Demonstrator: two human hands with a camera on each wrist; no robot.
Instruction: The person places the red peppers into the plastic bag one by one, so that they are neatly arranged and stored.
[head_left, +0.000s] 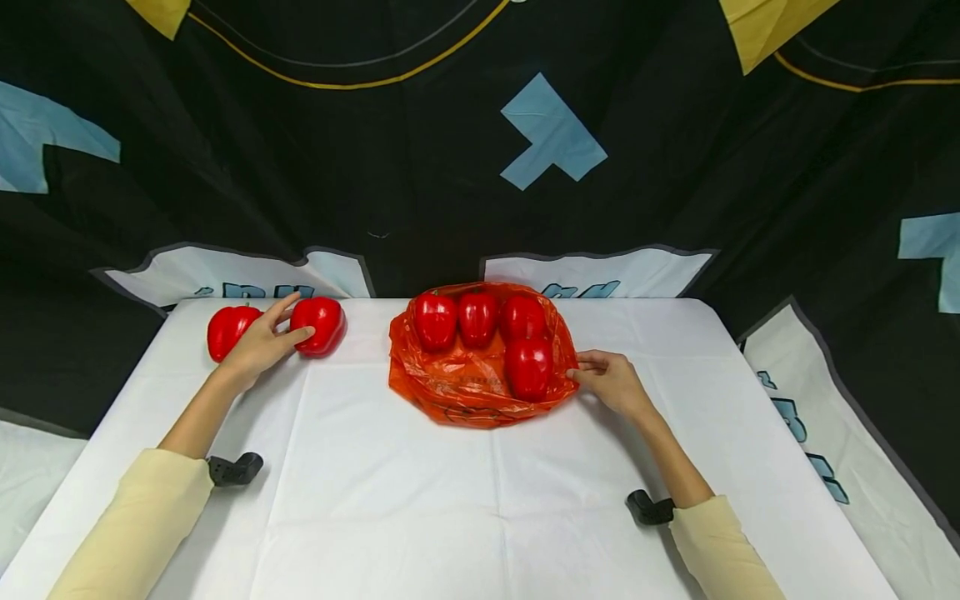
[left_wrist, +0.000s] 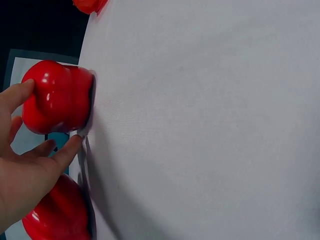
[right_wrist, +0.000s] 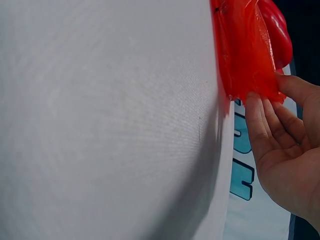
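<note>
My left hand (head_left: 262,342) reaches to a red bell pepper (head_left: 318,326) on the left of the table. Its fingers are spread, one fingertip at the pepper's side; in the left wrist view the thumb (left_wrist: 69,150) lies just off it. A second red bell pepper (head_left: 228,331) lies partly behind this hand. At the middle, a red plastic bag (head_left: 465,387) lies spread with its mouth wide, several red bell peppers (head_left: 529,368) inside. My right hand (head_left: 613,383) pinches the bag's right edge, thumb on top and fingers below, as the right wrist view shows.
A white cloth covers the table (head_left: 390,517). Behind it hangs a black curtain (head_left: 420,167) with blue and yellow shapes. Black wrist devices (head_left: 236,469) are on both forearms.
</note>
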